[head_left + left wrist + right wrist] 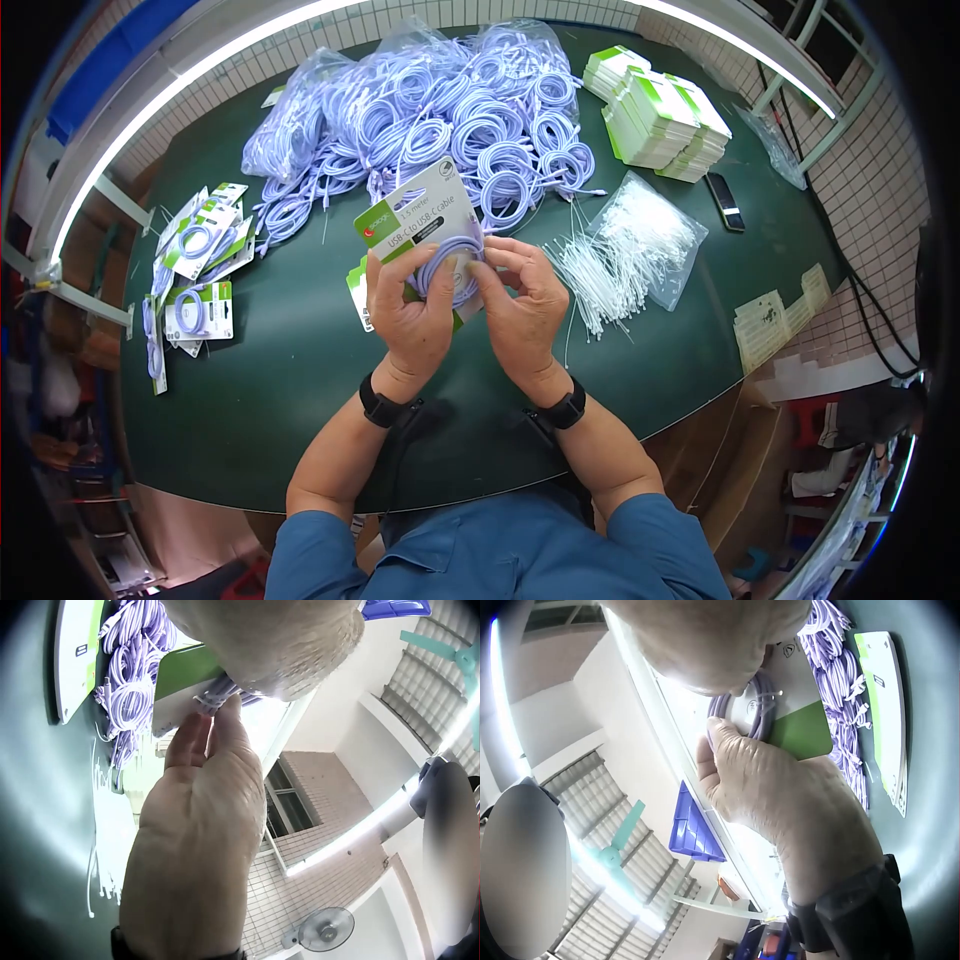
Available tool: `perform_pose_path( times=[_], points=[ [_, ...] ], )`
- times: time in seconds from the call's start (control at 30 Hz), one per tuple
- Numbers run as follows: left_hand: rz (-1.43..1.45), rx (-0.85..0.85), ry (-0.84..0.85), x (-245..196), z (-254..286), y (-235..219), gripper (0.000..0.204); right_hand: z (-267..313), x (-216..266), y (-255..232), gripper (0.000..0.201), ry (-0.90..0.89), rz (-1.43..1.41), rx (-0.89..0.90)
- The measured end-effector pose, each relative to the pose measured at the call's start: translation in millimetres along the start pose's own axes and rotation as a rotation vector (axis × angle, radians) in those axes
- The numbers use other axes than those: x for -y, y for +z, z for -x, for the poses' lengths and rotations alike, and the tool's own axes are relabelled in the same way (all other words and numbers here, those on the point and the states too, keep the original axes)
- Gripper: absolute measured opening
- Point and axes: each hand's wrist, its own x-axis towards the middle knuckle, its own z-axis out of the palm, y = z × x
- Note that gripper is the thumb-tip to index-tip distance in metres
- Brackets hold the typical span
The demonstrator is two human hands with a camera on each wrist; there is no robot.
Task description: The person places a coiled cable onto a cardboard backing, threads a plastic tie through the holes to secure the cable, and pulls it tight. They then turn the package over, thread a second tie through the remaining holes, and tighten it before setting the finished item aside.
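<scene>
Both hands hold a coiled lilac USB-C cable (452,262) against a green and white printed packaging card (405,207), raised over the table. My left hand (412,315) has its thumb on the coil's left side, with its fingers along the card's edge. On the opposite side, the thumb and fingers of my right hand (524,302) pinch the coil. A thin white tie (769,695) crosses the coil in the right wrist view. Below the held card, more cards (358,292) lie on the table, partly hidden by the left hand.
A large heap of coiled lilac cables (430,110) in clear bags fills the back. Carded cables (200,310) lie at left. White ties (610,270) spill from a clear bag (675,240) at right. Behind them are stacked cards (655,120) and a phone (725,202).
</scene>
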Motion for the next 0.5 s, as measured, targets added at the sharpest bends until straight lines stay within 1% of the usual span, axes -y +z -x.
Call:
perform_pose_path(
  times=[0.1, 0.27, 0.37, 0.5],
  points=[
    [0.017, 0.002, -0.014, -1.0, 3.9, 1.4, 0.029, 1.1, -1.3, -0.7, 0.019, 0.104, -0.033, 0.003],
    [0.02, 0.02, -0.019, 1.4, 6.3, -0.4, 0.029, 4.1, -8.4, -0.3, 0.019, 0.121, -0.046, -0.001],
    [-0.016, 0.023, 0.012, 3.8, 6.7, -0.3, 0.03, 2.9, -7.5, 1.7, 0.018, 0.131, -0.062, -0.037],
    [-0.008, 0.02, 0.013, 4.1, 6.4, 0.0, 0.031, 1.2, -6.5, 1.4, 0.017, 0.15, -0.037, -0.006]
  ],
)
